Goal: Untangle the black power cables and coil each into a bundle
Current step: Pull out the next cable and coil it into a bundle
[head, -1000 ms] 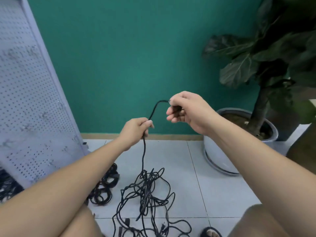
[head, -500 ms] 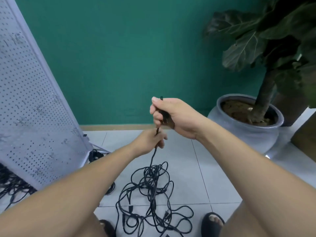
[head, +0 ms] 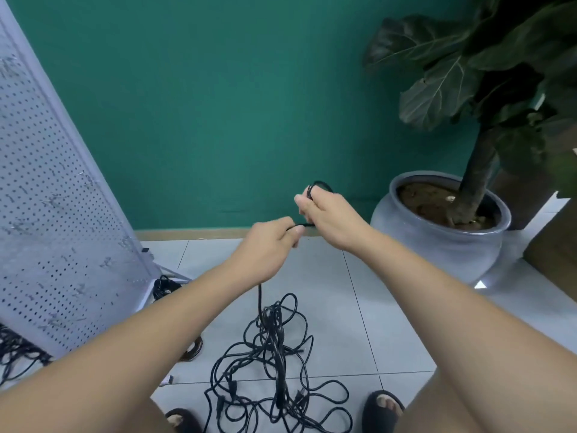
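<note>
Cable (head: 259, 301): rises from tangle (head: 274, 364) on floor (head: 390, 323), 6 o'clock. Left hand (head: 265, 248): pinches it, likely feeding slack. Right hand (head: 331, 220), at 2 o'clock of the left: fingers curled round its small loop, apparently anchoring the started coil.

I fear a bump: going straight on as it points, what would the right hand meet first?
Probably the green wall; nothing else shows ahead of the right hand, though depth is unclear.

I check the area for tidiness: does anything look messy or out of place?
Yes. The black cables lie in a tangled heap on the floor tiles; one strand runs up into the left hand and on to the right hand. Nothing looks damaged.
</note>
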`<state>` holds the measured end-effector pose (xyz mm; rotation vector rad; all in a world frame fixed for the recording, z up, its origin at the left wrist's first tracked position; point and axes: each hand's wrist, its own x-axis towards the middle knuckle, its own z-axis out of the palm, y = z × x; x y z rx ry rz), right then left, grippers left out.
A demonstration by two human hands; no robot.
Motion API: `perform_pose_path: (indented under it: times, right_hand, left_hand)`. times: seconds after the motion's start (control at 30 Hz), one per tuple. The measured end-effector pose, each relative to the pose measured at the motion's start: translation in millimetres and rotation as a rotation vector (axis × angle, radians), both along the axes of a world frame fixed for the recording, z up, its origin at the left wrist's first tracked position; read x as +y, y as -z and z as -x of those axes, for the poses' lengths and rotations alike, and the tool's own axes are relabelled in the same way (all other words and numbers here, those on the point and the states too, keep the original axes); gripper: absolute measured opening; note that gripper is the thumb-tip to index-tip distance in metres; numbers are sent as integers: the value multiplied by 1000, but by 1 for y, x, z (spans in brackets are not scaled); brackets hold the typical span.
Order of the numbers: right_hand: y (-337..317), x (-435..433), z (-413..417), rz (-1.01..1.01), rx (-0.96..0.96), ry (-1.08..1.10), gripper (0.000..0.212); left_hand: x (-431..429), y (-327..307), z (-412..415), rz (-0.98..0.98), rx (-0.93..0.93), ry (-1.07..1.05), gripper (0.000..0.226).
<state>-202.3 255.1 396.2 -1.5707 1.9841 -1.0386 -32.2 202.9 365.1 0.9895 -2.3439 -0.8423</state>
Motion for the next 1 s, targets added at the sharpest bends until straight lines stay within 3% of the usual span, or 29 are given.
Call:
perform_pose_path:
  times: [0.13,0.3,0.4,0.53,0.63,0.77,0.9,1.0]
  right_hand:
    - [14,7,-14,-82,42,-53,47]
    - [8,20,-36,-200,-531,-176,53]
    - [-4,36,-46,-298,-697,-277,67]
    - [-20,55,-53,-259,-868,-395,64]
    - [-35,60,-59,-95,-1006,-413,57]
    - [-48,56,-56,146,-908,-295,55]
    - [-51,48,-45,307,-740,-134,52]
    - [-47,39,-34,359,-507,-45,55]
  left_hand:
    - [-4,-24,-18,100,76,21,26]
    - [-18,-42,-36,-68,279,144,31]
    - [-25,-40,-35,-179,390,200,47]
    - [-10,-35,-22,-344,457,143,69]
    - [-3,-18,-6,-433,336,43,58]
    - [8,9,1,-515,290,125,51]
    - [24,26,7,-538,185,190,70]
    - [30,43,10,-583,78,260,54]
